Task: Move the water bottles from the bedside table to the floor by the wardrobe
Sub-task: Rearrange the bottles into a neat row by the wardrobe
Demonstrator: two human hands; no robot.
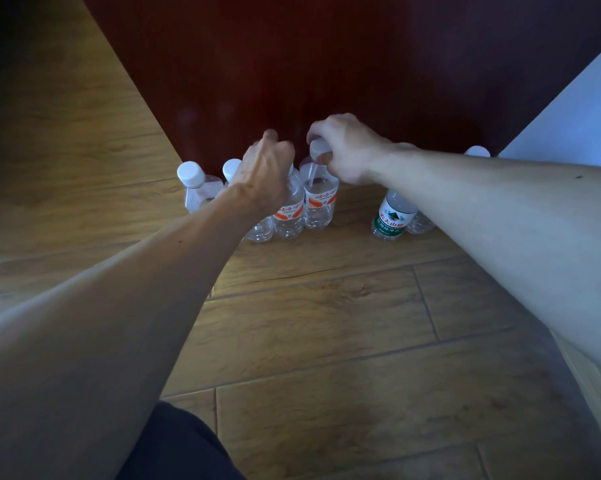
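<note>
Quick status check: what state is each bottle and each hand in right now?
Left hand: closed over the top of an orange-label bottle.
Right hand: gripping the cap end of another orange-label bottle.
Two bottles at far left: upright, capped.
Green-label bottle: upright on the floor, untouched.

Clear bottles (318,199) white-capped, orange-white labels; one green-white label (390,218); dark red wardrobe (326,64); brown wood-grain floor (326,323).

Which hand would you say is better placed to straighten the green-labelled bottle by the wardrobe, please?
Probably the right hand: its forearm already passes directly over the green-labelled bottle, while the left hand is on the orange-labelled bottles further left. It would first have to release the cap it grips.
</note>
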